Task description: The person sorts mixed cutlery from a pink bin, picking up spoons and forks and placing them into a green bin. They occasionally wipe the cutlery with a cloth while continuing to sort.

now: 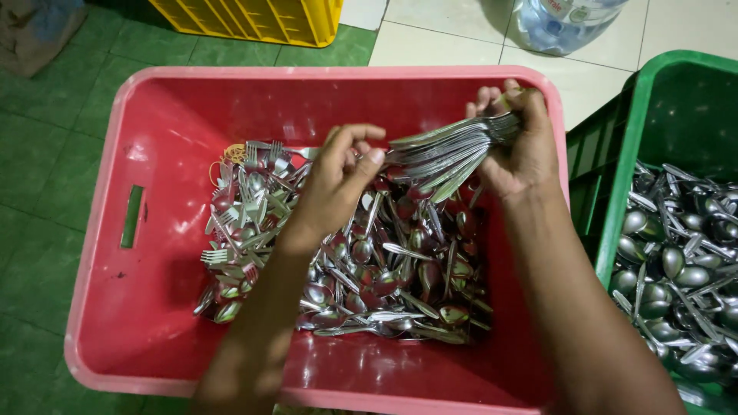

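The right hand point(523, 142) is closed around a bundle of spoons point(450, 150), gripping it at one end so the rest fans out to the left above the red crate point(108, 230). The left hand point(338, 180) meets the free end of that fan, its thumb and fingertips pinched on the end of one or two pieces, so both hands are gripping metal and neither is open. The bundle hangs over the far middle of the crate, clear of the loose pile of spoons and forks point(346, 261) that lies on the crate's bottom, with the forks mostly gathered at the pile's left side. The cutlery looks like thin polished steel: stiff, hard, not fragile, and light piece by piece, though a full fistful probably has some weight. The smooth shiny surfaces are likely slippery and apt to slide against each other, so a firm wrap around the narrow handles, where the pieces stack flat, seems the surest hold; the bowls would nest poorly. To the right stands a green crate point(615, 177) holding more spoons point(676, 261), just beside the red one. A yellow crate point(254, 19) and a clear water jug point(561, 23) sit on the floor beyond.
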